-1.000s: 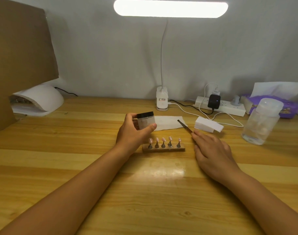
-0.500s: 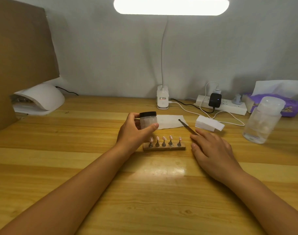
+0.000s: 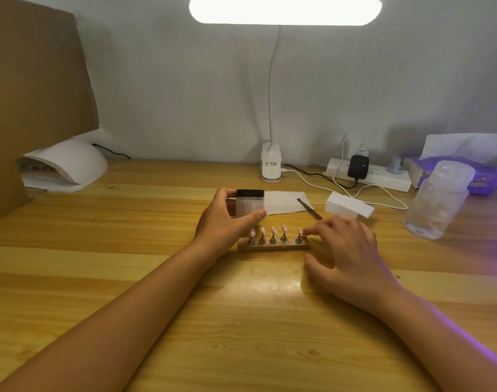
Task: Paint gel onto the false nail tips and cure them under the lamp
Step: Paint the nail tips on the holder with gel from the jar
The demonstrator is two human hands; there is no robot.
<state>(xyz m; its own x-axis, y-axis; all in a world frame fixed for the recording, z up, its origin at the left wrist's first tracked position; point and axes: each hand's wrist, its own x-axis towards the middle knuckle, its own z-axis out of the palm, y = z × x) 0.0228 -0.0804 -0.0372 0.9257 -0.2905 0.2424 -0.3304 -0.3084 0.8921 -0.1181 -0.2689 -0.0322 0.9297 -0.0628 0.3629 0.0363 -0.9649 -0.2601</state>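
Head view, wooden table, grey wall, white curing lamp left

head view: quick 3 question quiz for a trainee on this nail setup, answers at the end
1. What does the left hand grip?
A. the clear bottle
B. the black-lidded jar
C. the white block

2. True or false: the right hand holds the brush.

3. Fill in: ____ nail tips stand on the wooden holder.

Key
1. B.
2. False: the brush lies on the table with its tip on the white paper, and the right hand's fingertips are at the rightmost nail tip.
3. Five.
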